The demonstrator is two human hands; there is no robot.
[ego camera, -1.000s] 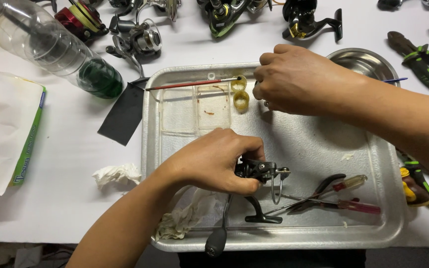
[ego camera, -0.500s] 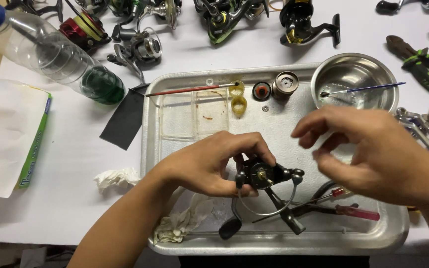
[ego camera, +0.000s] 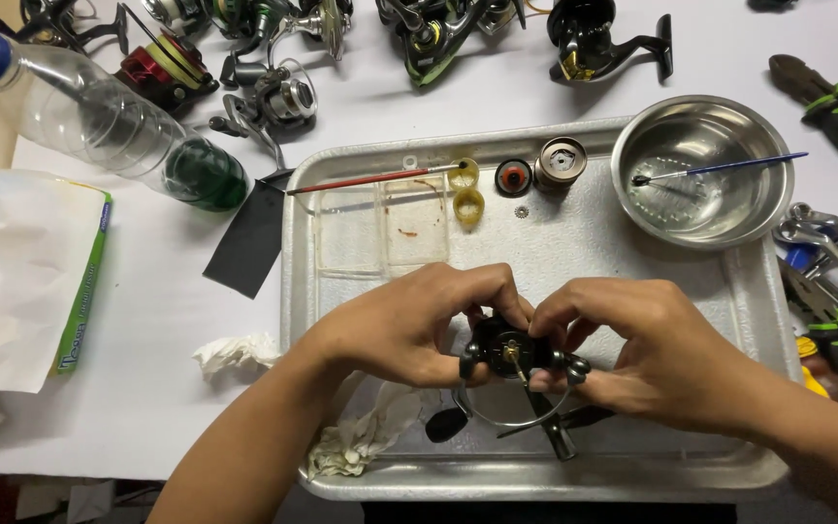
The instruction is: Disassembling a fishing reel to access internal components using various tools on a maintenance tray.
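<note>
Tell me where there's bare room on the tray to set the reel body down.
Bare tray floor lies between the clear plastic dish and the steel bowl, just above both hands. It is crowded along the near edge, with the rag and tools under the reel.

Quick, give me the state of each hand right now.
Left hand: closed on the reel, held over the tray.
Right hand: fingers pinched on the reel's other side.
</note>
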